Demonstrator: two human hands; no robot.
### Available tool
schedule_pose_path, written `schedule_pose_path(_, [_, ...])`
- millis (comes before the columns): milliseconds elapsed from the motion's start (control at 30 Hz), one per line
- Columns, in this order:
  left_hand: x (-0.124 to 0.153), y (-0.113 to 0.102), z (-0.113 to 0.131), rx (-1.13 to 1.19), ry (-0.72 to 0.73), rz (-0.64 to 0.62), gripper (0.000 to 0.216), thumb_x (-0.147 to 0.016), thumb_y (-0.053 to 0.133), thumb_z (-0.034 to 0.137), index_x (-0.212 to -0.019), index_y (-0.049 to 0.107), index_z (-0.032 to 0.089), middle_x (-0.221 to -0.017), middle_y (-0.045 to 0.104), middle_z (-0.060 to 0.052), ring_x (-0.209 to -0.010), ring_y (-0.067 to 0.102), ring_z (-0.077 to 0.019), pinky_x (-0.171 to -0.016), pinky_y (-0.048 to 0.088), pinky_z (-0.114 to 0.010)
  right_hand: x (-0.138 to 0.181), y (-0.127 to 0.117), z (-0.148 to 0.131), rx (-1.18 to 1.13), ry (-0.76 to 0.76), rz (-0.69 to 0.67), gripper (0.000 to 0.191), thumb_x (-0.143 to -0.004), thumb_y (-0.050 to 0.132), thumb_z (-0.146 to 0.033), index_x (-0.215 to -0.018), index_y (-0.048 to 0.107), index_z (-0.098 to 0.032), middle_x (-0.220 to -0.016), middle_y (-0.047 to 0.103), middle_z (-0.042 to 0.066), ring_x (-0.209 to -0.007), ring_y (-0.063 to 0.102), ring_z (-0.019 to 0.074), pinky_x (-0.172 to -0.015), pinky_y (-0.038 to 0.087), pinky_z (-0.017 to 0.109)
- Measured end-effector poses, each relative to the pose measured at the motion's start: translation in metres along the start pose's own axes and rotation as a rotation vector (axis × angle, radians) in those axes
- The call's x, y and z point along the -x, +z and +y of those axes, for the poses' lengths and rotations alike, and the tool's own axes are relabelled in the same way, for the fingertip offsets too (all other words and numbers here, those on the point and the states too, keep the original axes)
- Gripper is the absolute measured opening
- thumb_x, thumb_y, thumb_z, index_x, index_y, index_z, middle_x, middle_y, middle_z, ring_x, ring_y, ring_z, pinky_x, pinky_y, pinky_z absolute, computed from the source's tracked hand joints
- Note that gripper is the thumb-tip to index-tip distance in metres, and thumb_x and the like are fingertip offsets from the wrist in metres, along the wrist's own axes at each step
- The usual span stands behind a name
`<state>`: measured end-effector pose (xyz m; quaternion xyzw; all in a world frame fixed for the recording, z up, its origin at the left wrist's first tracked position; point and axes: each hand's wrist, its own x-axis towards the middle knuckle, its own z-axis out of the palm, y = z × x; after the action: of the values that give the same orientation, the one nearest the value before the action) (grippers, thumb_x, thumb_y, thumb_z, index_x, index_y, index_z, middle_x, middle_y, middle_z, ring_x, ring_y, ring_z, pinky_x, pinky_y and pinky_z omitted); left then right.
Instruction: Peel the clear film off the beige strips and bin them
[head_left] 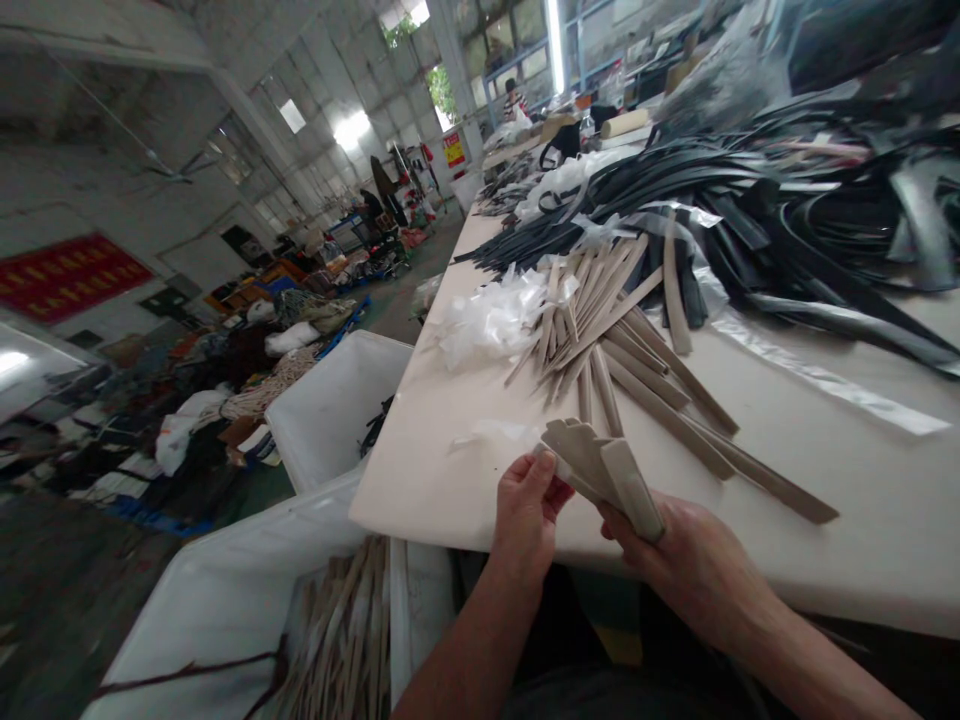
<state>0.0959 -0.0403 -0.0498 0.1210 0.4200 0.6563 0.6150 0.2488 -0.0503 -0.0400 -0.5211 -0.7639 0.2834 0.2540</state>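
My right hand (pixel 686 555) is wrapped round a small bunch of flat beige strips (pixel 592 465), their rounded ends fanned out above the table edge. At the left side of that bunch, my left hand (pixel 529 500) pinches the end of one strip between thumb and fingers. Whether a bit of film is also in that pinch, I cannot tell. Just beyond my hands lies a loose pile of similar beige strips (pixel 660 370). Crumpled clear film pieces (pixel 495 315) lie to the left of the pile.
The cream table (pixel 435 480) carries long black strips (pixel 720 190) at the back right and a shiny film band (pixel 832 375). Below its left edge stand white bins (pixel 225 570), the nearer holding beige strips (pixel 349 630). A person (pixel 513 100) is far back.
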Motion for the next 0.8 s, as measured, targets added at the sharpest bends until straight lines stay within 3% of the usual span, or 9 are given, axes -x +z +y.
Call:
schedule_pose_path(133, [-0.005, -0.004, 0.013, -0.028, 0.096, 0.023, 0.033, -0.055, 0.087, 0.032, -0.065, 0.060, 0.015, -0.064, 0.066, 0.002, -0.057, 0.061, -0.0088, -0.060, 0.050, -0.021, 0.002, -0.004, 0.003, -0.307, 0.058, -0.207, 0.037, -0.085, 0.041, -0.044, -0.078, 0.067, -0.019, -0.070, 0.071, 0.006, -0.060, 0.066, 0.0205, -0.055, 0.049, 0.027])
schedule_pose_path(233, [-0.006, -0.011, 0.017, -0.048, 0.166, 0.035, 0.031, -0.057, 0.085, 0.034, -0.067, 0.062, 0.015, -0.067, 0.067, 0.001, -0.062, 0.062, -0.0101, -0.064, 0.050, -0.022, 0.007, -0.005, 0.011, -0.408, 0.101, -0.300, 0.044, -0.086, 0.042, -0.051, -0.074, 0.068, -0.017, -0.064, 0.069, 0.006, -0.059, 0.065, 0.0205, -0.055, 0.050, 0.027])
schedule_pose_path(433, [0.013, -0.012, -0.012, -0.297, 0.038, -0.103, 0.029, -0.062, 0.082, 0.037, -0.069, 0.069, 0.012, -0.064, 0.065, -0.003, -0.059, 0.057, -0.0112, -0.064, 0.048, -0.025, -0.001, -0.003, 0.005, -0.412, 0.167, -0.173, 0.050, -0.084, 0.044, -0.058, -0.059, 0.062, -0.019, -0.053, 0.065, 0.005, -0.050, 0.061, 0.0194, -0.049, 0.046, 0.027])
schedule_pose_path(500, [0.013, -0.008, -0.008, -0.249, 0.070, -0.130, 0.030, -0.065, 0.080, 0.039, -0.079, 0.071, 0.013, -0.076, 0.069, -0.005, -0.068, 0.060, -0.0130, -0.069, 0.048, -0.026, -0.004, -0.002, 0.001, -0.395, 0.162, -0.160, 0.051, -0.083, 0.045, -0.059, -0.059, 0.063, -0.019, -0.051, 0.064, 0.005, -0.049, 0.061, 0.0193, -0.049, 0.046, 0.028])
schedule_pose_path(600, [0.009, -0.003, 0.003, -0.081, 0.179, -0.070, 0.032, -0.065, 0.080, 0.038, -0.087, 0.072, 0.017, -0.092, 0.071, -0.004, -0.078, 0.062, -0.0127, -0.075, 0.048, -0.025, -0.006, 0.000, -0.001, -0.359, 0.143, -0.150, 0.051, -0.084, 0.043, -0.059, -0.058, 0.063, -0.019, -0.050, 0.063, 0.004, -0.047, 0.060, 0.0192, -0.048, 0.046, 0.028])
schedule_pose_path(667, [0.010, -0.003, 0.001, -0.084, 0.173, -0.071, 0.026, -0.065, 0.080, 0.035, -0.079, 0.071, 0.015, -0.080, 0.070, -0.003, -0.070, 0.061, -0.0111, -0.073, 0.048, -0.024, -0.005, 0.003, -0.001, -0.369, 0.138, -0.132, 0.051, -0.084, 0.042, -0.059, -0.058, 0.062, -0.019, -0.050, 0.064, 0.005, -0.047, 0.060, 0.0195, -0.047, 0.046, 0.028])
schedule_pose_path(733, [0.014, -0.004, -0.006, -0.149, 0.082, -0.149, 0.023, -0.070, 0.077, 0.035, -0.072, 0.069, 0.013, -0.064, 0.064, -0.002, -0.058, 0.056, -0.0101, -0.067, 0.049, -0.026, -0.004, 0.006, 0.000, -0.404, 0.130, -0.117, 0.050, -0.085, 0.043, -0.058, -0.060, 0.063, -0.019, -0.054, 0.066, 0.005, -0.050, 0.062, 0.0200, -0.048, 0.048, 0.028])
schedule_pose_path(800, [0.016, -0.006, -0.010, -0.184, 0.021, -0.206, 0.024, -0.074, 0.074, 0.036, -0.073, 0.069, 0.012, -0.060, 0.062, -0.001, -0.054, 0.054, -0.0105, -0.065, 0.049, -0.027, -0.003, 0.008, 0.002, -0.410, 0.112, -0.105, 0.048, -0.085, 0.044, -0.056, -0.060, 0.062, -0.020, -0.054, 0.066, 0.005, -0.049, 0.062, 0.0196, -0.047, 0.048, 0.027])
